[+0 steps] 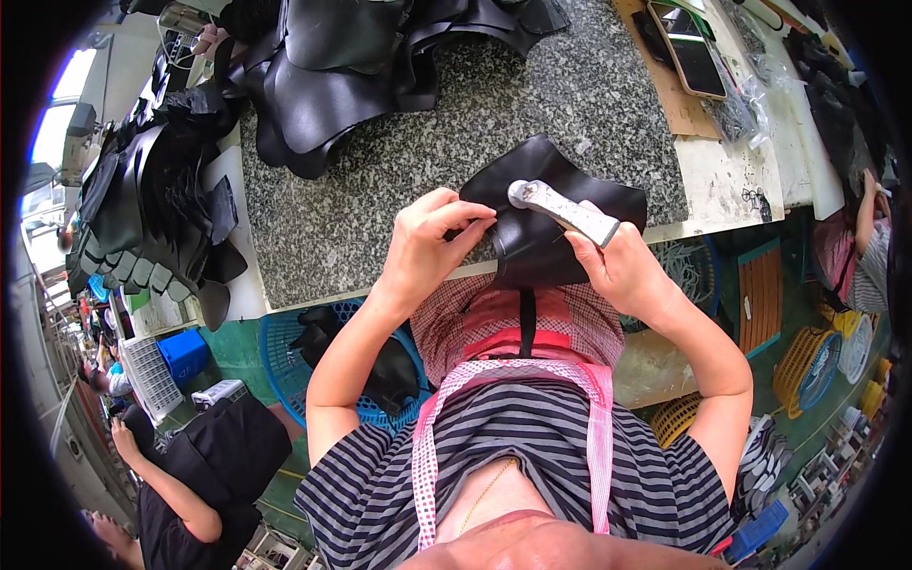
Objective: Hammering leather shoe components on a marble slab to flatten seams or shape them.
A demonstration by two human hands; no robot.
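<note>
A black leather piece lies at the front edge of the speckled stone slab, its near end hanging over the edge. My left hand is closed in a pinch at the leather's left edge, thumb and forefinger together. My right hand grips a hammer with a worn silver-grey metal head. The hammer's round face is over the middle of the leather; whether it touches cannot be made out. Its handle is mostly hidden by my right hand.
Black leather pieces are heaped at the slab's back left, with more stacked further left. A phone lies at the back right. Below stands a blue basket holding black pieces. Another person is at lower left.
</note>
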